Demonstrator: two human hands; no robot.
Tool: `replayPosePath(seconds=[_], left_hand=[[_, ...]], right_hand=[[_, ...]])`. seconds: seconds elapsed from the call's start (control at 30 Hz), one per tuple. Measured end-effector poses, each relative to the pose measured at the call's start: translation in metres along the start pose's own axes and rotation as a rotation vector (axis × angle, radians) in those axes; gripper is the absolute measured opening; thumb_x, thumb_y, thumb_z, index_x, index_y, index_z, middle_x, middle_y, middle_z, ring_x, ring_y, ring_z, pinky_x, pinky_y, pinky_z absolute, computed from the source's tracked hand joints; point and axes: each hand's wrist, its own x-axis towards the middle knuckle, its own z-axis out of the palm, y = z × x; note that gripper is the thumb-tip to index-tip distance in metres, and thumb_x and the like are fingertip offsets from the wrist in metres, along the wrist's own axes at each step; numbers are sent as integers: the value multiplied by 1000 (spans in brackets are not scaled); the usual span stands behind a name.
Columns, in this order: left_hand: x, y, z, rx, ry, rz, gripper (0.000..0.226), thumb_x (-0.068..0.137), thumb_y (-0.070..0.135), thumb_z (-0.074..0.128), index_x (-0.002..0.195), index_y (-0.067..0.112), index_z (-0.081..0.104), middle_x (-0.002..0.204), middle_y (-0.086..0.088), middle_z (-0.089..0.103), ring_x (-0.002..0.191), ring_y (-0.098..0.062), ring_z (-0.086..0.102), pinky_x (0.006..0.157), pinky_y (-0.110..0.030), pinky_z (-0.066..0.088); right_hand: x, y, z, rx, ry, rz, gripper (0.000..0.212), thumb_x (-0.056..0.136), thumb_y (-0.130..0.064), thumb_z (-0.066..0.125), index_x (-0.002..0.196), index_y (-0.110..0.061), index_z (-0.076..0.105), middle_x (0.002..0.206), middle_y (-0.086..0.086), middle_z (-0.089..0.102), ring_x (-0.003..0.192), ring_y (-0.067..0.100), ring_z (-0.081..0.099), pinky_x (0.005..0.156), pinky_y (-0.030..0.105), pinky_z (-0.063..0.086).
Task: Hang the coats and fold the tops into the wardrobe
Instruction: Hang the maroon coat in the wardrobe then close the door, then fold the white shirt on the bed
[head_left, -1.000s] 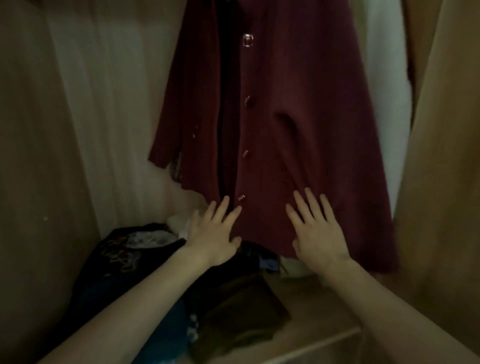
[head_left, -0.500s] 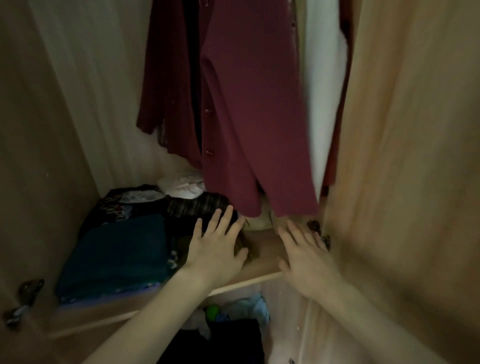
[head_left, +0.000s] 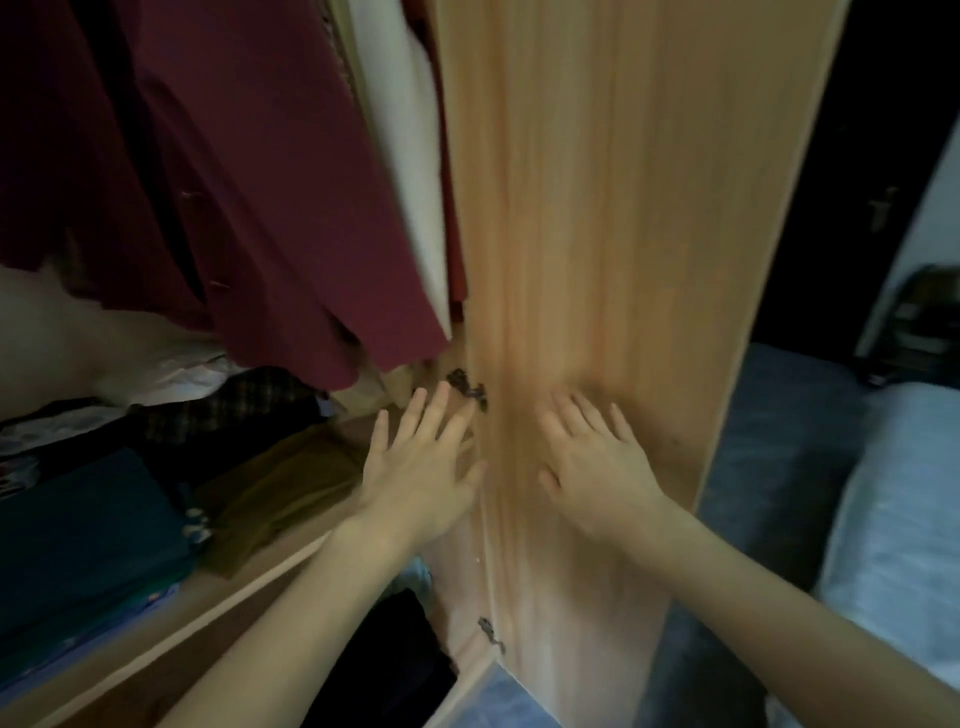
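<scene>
Both hands are stretched forward with fingers straight and a little spread, holding nothing. The right hand (head_left: 592, 457) lies flat before the inner face of the open wardrobe door (head_left: 623, 208); whether the palm really presses the wood I cannot tell through the blur. The left hand (head_left: 421, 462) reaches out just beside it, over the right end of the shelf (head_left: 244, 587), its fingertips close to the dark hinge (head_left: 467, 387) where the door meets the wardrobe's side.

Above the left hand a dark red coat (head_left: 249, 182) hangs inside the wardrobe, its hem ending a little above the shelf. A cream garment (head_left: 410, 171) hangs just to its right, between the coat and the door.

On the shelf, nearest the left hand, lies a folded olive-brown top (head_left: 275, 493). To its left, towards the shelf's front edge, sits a folded dark teal top (head_left: 88, 530), and behind these a dark checked piece (head_left: 228, 405) and some white cloth (head_left: 171, 371) lie against the back.

Under the shelf, dark clothing (head_left: 400, 660) shows in the lower compartment. Beyond the door's far edge, a bluish bed (head_left: 904, 509) stands.
</scene>
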Motion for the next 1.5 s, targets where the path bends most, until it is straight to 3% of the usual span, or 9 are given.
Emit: replayPosePath(seconds=[0.1, 0.2, 0.4, 0.83, 1.07, 1.23, 1.37, 1.5], left_hand=[[-10, 34, 8, -49, 9, 123, 67, 98, 59, 25, 155, 37, -2, 161, 9, -22, 147, -12, -20, 119, -45, -9], [-26, 72, 20, -123, 5, 243, 66, 98, 60, 27, 154, 39, -1, 161, 10, -21, 148, -11, -19, 120, -44, -8], [-46, 145, 44, -210, -54, 431, 67, 97, 58, 32, 154, 38, 5, 163, 8, -14, 150, -13, -13, 120, -47, -2], [-97, 343, 61, -191, -223, 782, 65, 98, 58, 30, 155, 34, 9, 164, 4, -10, 150, -16, -6, 121, -48, 1], [-144, 505, 82, -170, -262, 939, 63, 98, 55, 35, 154, 31, 17, 164, 1, 3, 150, -19, 6, 121, -46, 6], [-177, 605, 105, -128, -376, 987, 55, 97, 54, 37, 147, 29, 35, 155, 2, 34, 138, -24, 36, 108, -43, 31], [-188, 644, 138, -66, -443, 945, 51, 97, 53, 36, 140, 28, 43, 142, 3, 47, 127, -23, 46, 97, -40, 37], [-181, 668, 178, -5, -540, 913, 50, 96, 54, 37, 138, 27, 45, 141, 2, 48, 125, -25, 47, 96, -41, 38]], right_hand=[[-45, 11, -4, -22, 3, 129, 67, 95, -38, 43, 154, -18, 19, 162, 6, 15, 148, 25, 15, 118, 50, 13], [-96, 21, -6, -62, 13, 266, 65, 84, -38, 48, 144, -15, 43, 153, 10, 38, 139, 29, 38, 111, 54, 29], [-188, 61, -20, -116, -66, 468, 65, 97, -40, 41, 154, -19, 15, 163, 5, 7, 150, 24, 7, 118, 50, 10], [-372, 169, -41, -71, -36, 900, 60, 99, -47, 36, 151, -21, 21, 163, 2, 9, 149, 22, 8, 118, 51, 10], [-493, 260, -61, -101, -44, 1052, 62, 99, -47, 36, 152, -19, 19, 163, 2, 10, 148, 22, 11, 118, 51, 13], [-556, 322, -52, -64, -73, 1079, 63, 99, -43, 41, 152, -18, 20, 162, 3, 12, 148, 24, 15, 118, 51, 17], [-586, 363, -33, -28, -106, 1067, 58, 98, -39, 45, 149, -18, 27, 159, 4, 23, 144, 25, 25, 115, 47, 25], [-596, 400, -4, 39, -120, 1037, 53, 93, -31, 52, 142, -16, 37, 151, 7, 35, 135, 27, 38, 106, 43, 34]])
